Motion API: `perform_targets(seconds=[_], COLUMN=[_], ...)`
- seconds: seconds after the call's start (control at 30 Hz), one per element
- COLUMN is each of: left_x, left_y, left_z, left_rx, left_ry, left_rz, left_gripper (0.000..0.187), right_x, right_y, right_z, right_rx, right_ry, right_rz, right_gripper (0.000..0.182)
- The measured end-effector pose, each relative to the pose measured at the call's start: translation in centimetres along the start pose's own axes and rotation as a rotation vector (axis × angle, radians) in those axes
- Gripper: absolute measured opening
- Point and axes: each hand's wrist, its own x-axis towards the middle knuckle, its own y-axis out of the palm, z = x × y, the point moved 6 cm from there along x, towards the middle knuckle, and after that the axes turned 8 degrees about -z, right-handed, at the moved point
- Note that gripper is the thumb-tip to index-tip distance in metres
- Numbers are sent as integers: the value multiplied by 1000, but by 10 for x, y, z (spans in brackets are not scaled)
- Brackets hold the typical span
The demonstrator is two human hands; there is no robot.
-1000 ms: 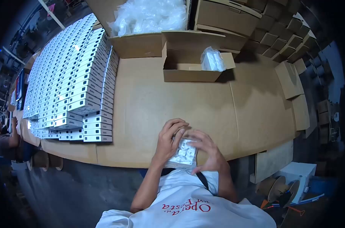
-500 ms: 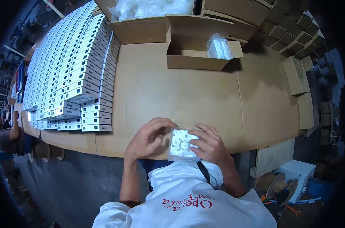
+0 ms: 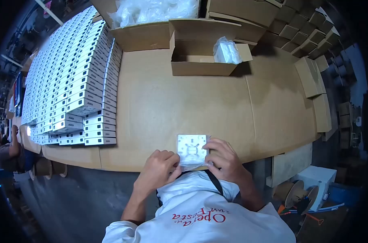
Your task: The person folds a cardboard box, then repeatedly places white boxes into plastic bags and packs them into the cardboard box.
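Observation:
A white square plate in a clear plastic bag [image 3: 192, 149] lies at the table's front edge, close to my body. Its face is patterned with holes and small marks. My left hand [image 3: 158, 169] has its fingers curled and pinched at the bag's lower left corner. On the other side, my right hand [image 3: 225, 160] grips the right edge of the bagged plate between thumb and fingers. The bag's near end hangs slightly past the table edge, toward the white shirt.
Stacks of white boxes [image 3: 72, 77] rise on the left. An open cardboard box [image 3: 202, 69] at the back holds a plastic-wrapped item [image 3: 227, 52]. Behind it is a carton of clear plastic bags [image 3: 155, 13]. Brown cartons [image 3: 309, 77] line the right. Another person [image 3: 9, 150] is far left.
My left hand has come down and inward from beside the plate to pinch the bag's lower left corner. My right hand has slid off the plate's face to its right edge.

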Motion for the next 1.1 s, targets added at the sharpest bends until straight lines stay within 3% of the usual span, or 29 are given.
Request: perform_targets(seconds=[0.17, 0.2, 0.3, 0.33, 0.43, 0.53, 0.63, 0.7, 0.77, 0.83, 0.9, 1.0, 1.1], left_x=[38, 46, 67, 74, 86, 88, 87, 84, 80, 76, 71, 73, 68], left_y=[-46, -49, -57, -59, -61, -56, -61, -59, -32, -11, 6, 6, 8], left_z=[-11, -11, -13, -12, -2, 11, 31, 29, 19, 23, 30, 18, 16], left_rx=[-396, -493, -784, -823, -908, -1022, -1348, -968, -893, -923, -981, -1144, -1181], left_ry=[-255, -243, -218, -219, -237, -293, -121, -32, -6, -177, -385, -347, -428], left_rz=[-232, -268, -305, -315, -338, -328, -532, -588, -378, -314, -321, -369, -363], left_gripper=[7, 7, 9, 9, 8, 13, 26, 49, 53, 43, 38, 31, 28], right_x=[32, 26, 52, 53, 48, 44, 50, 53, 57, 59, 60, 61, 62], right_y=[-26, -15, -8, -4, 22, 32, 24, 15, 12, 11, 8, 6, 6], right_z=[-14, -34, -31, -36, -46, -53, -52, -46, -43, -39, -35, -35, -33], right_rx=[447, 689, 1271, 1229, 994, 953, 921, 930, 885, 765, 776, 805, 857], right_ry=[360, 380, 188, 119, 296, 408, 388, 342, 351, 316, 373, 443, 437], right_rz=[-145, -148, -248, -148, -172, -235, -338, -424, -418, -366, -396, -466, -454], right_gripper=[11, 25, 57, 86, 86, 69, 53, 49, 45, 46, 29, 19, 20])
